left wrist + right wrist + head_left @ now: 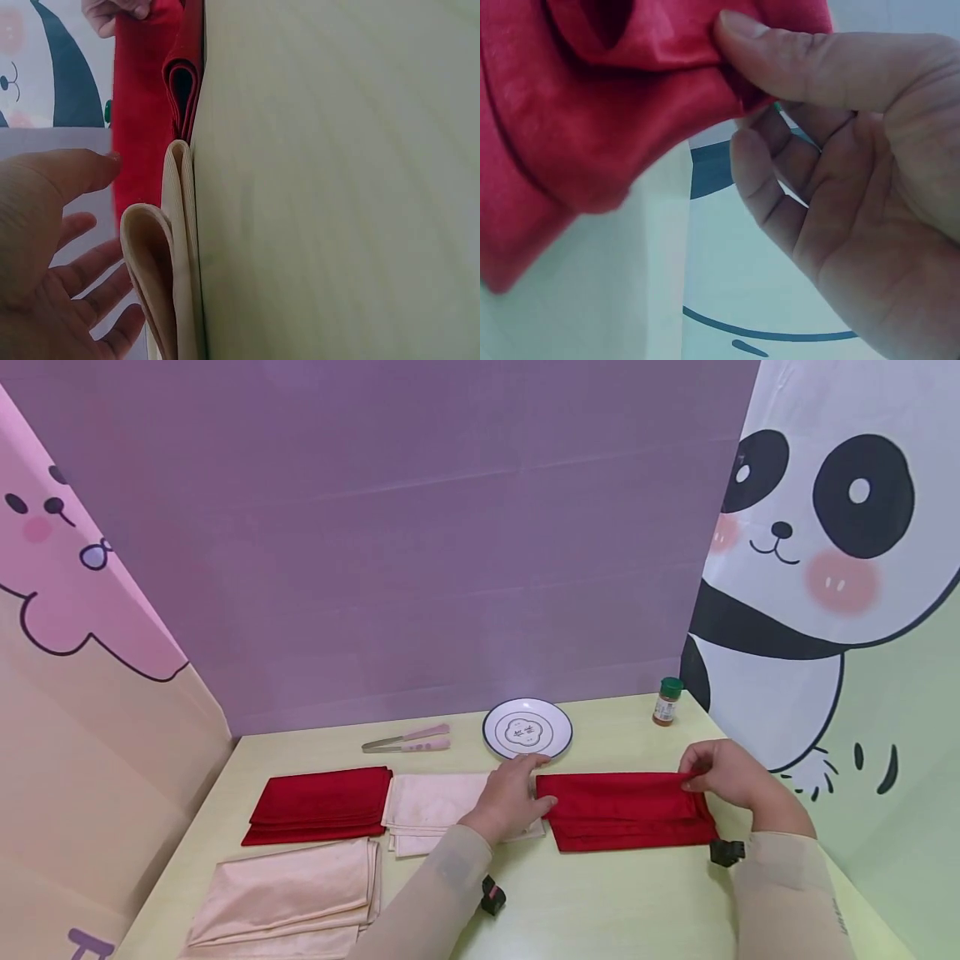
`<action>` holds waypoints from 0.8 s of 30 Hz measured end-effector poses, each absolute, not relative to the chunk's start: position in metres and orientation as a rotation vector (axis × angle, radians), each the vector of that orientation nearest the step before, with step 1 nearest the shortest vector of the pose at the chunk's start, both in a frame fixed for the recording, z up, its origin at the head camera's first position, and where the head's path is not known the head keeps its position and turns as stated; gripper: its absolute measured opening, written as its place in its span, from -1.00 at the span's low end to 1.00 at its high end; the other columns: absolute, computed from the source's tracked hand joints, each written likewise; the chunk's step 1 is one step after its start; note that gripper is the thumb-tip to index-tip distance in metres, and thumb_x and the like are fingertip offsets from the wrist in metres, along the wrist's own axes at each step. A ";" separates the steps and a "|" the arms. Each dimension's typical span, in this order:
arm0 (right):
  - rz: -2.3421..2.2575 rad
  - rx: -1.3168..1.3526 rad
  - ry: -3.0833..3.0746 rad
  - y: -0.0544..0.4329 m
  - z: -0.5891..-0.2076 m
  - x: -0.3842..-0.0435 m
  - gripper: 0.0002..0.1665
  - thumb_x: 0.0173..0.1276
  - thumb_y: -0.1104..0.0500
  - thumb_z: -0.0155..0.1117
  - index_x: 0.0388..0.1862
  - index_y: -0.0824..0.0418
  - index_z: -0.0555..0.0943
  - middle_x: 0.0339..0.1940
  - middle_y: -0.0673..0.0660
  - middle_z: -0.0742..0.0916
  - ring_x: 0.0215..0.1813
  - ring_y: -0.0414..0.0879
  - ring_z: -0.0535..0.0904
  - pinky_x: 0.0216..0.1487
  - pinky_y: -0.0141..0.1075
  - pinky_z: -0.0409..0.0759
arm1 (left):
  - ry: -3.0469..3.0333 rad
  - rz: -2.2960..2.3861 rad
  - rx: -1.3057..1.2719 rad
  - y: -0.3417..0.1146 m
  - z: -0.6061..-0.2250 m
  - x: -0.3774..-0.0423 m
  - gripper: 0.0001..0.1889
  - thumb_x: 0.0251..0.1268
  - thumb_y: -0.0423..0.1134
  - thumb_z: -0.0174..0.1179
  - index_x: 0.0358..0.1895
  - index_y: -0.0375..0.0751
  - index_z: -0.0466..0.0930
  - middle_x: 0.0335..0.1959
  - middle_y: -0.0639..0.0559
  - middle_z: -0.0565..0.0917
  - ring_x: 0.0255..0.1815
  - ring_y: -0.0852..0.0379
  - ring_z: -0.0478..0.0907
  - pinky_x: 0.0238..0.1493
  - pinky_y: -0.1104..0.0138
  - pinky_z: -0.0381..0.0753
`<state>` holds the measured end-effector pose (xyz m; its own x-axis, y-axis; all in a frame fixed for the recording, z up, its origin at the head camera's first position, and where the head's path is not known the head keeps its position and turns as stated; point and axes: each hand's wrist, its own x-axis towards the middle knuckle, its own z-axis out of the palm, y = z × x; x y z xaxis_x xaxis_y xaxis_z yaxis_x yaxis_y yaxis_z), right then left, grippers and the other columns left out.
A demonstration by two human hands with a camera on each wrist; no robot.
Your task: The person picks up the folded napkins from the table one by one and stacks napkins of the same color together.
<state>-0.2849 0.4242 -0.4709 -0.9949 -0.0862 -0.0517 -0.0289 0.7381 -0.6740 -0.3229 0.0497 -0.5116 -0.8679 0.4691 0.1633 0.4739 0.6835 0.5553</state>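
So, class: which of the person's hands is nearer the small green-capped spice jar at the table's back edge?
Right. The right hand pinches the folded red cloth's far right corner, just in front of the jar. The left hand rests on the cloth's left end, farther away.

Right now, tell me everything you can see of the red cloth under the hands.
The red cloth is a plain woven-looking fabric folded into a flat layered rectangle on the table, right of a cream cloth. The left hand rests open at its left end; the right hand pinches its far right corner, lifting it slightly.
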 end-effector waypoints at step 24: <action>-1.230 -0.035 2.835 0.430 -0.471 -0.284 -0.56 0.36 0.33 0.45 0.21 0.31 0.64 0.01 0.24 0.73 0.02 0.11 0.62 -0.04 -0.12 0.72 | -2.841 -1.159 -0.828 0.054 -0.505 -0.315 -0.87 0.38 -0.16 0.44 -0.07 0.07 0.77 -0.40 0.38 0.61 -0.34 0.35 0.51 -0.19 0.44 0.54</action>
<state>-0.2836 0.4302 -0.4713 -0.9984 -0.0414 -0.0381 -0.0005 0.6833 -0.7301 -0.3154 0.0538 -0.5047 -0.8638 0.4787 0.1575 0.4522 0.5985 0.6613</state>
